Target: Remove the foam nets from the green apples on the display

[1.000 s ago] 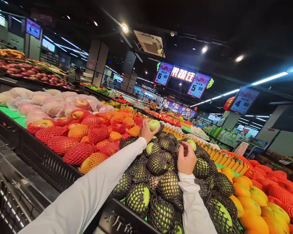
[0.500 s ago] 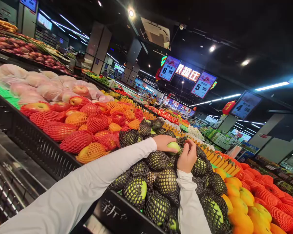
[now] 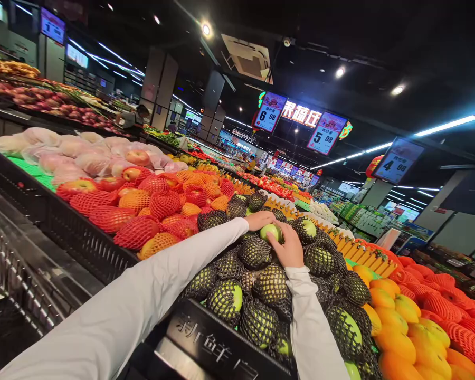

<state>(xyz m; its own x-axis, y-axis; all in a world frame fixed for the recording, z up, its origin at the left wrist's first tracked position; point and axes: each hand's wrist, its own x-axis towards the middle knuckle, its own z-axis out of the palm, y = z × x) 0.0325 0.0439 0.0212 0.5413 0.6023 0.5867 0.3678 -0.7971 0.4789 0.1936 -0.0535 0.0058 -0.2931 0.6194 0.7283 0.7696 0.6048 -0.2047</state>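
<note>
A green apple (image 3: 269,232) sits at the top of a heap of green apples in black foam nets, its near side showing no net. My left hand (image 3: 258,220) is curled over the apple's far left side, with its fingertips partly hidden behind it. From the right, my right hand (image 3: 290,245) grips the same apple, thumb in front and fingers at the back. Below my hands lie netted green apples (image 3: 271,287), tightly packed. Whether the held apple is lifted off the heap, I cannot tell.
Apples in red and orange nets (image 3: 164,203) lie to the left, beside bagged fruit (image 3: 75,153). Oranges (image 3: 391,340) and red-wrapped fruit (image 3: 443,298) are on the right. A black display edge (image 3: 217,343) runs along the front; a wire cart (image 3: 27,301) stands lower left.
My right hand has moved left and closed around the green apple, having been beside it with bent fingers. My left hand has shifted slightly back over it. The view has turned a little.
</note>
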